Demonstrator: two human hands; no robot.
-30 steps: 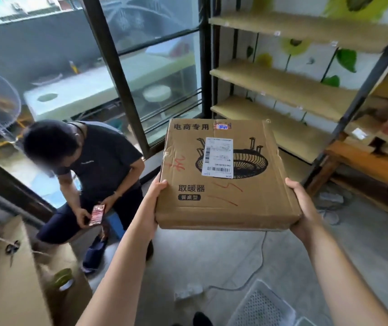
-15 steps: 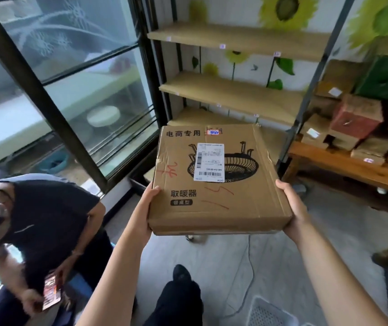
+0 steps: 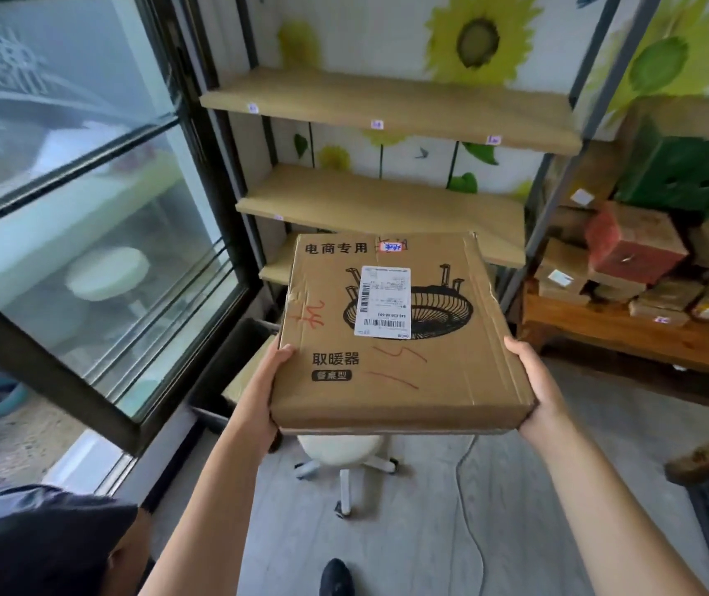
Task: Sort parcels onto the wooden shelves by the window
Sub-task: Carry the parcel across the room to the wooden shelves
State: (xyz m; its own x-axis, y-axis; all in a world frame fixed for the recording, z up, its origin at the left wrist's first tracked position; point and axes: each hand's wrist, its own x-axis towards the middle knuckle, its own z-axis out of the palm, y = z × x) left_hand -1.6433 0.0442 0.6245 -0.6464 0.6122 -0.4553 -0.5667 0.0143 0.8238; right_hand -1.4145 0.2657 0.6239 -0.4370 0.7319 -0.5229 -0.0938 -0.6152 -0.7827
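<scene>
I carry a flat brown cardboard parcel (image 3: 421, 372) level in front of me, printed with a black heater drawing and bearing a white barcode label and red scribbles. My left hand (image 3: 264, 393) grips its left edge and my right hand (image 3: 531, 382) grips its right edge near the front corner. Beyond it, beside the window (image 3: 86, 217), stand the wooden shelves (image 3: 387, 208) in a dark metal frame. Their upper two boards are bare; the parcel hides most of the lower one.
A low wooden bench (image 3: 628, 337) on the right holds several stacked parcels and a green box (image 3: 688, 174). A white wheeled stool (image 3: 344, 462) stands on the floor under the parcel, with a white cable beside it. A person in a dark shirt (image 3: 39, 548) is at bottom left.
I have walked closer to the shelves with the parcel held in both hands. The seated person has slid to the lower left edge, and the stool has come into view.
</scene>
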